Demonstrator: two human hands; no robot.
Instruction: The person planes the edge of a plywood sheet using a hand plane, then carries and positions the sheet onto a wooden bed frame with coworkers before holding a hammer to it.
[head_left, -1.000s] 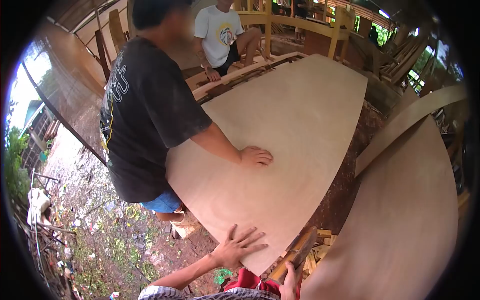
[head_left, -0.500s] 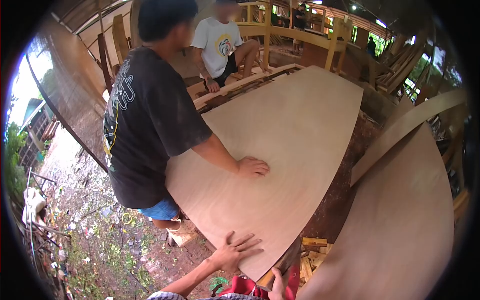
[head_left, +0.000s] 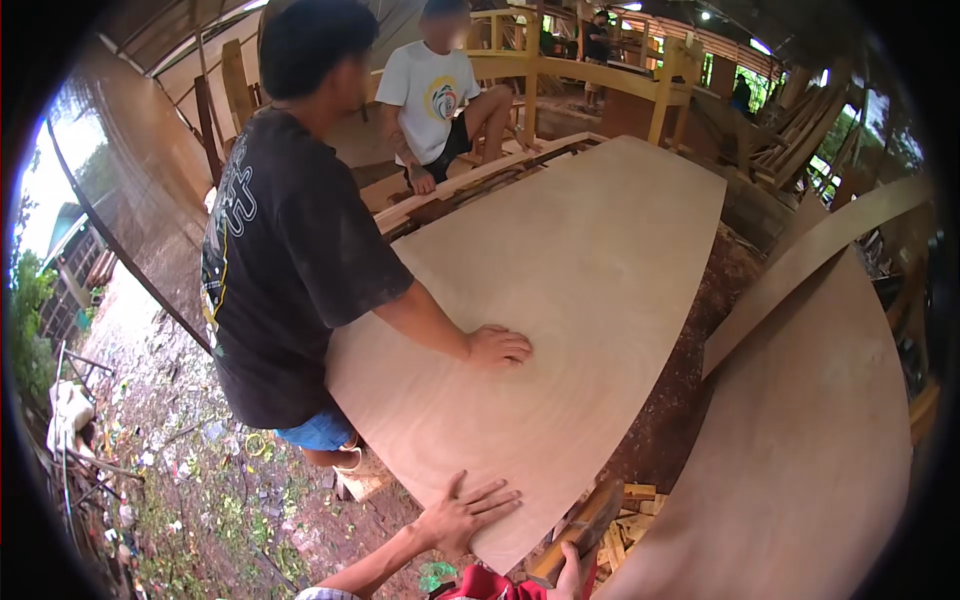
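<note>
- Broad pale-tan plywood sheet [head_left: 560,270] with a curved right edge: it lies across the middle of the view, narrowing to a blunt near end in front of the wearer; its support is mostly hidden.
- Left hand [head_left: 462,518]: open, fingers spread, palm down near the sheet's near-left edge, gripping nothing.
- Right hand [head_left: 568,578]: closed about the near end of a long yellow-brown wooden piece [head_left: 590,522] beside the sheet's near-right edge; thumb visible, other fingers hidden.
- Right side: a dark reddish-brown gap [head_left: 655,415] separates the curved edge from a second tan plywood sheet [head_left: 800,430]; pale wood offcuts [head_left: 622,540] lie at its near end.
- Left side: a co-worker in a black T-shirt [head_left: 300,250] stands close against the edge, one hand [head_left: 498,346] flat on the sheet. Nearer, littered ground [head_left: 200,480] spreads beyond that edge.
- Far-left edge: a pale slatted wooden frame [head_left: 460,193] runs alongside.
</note>
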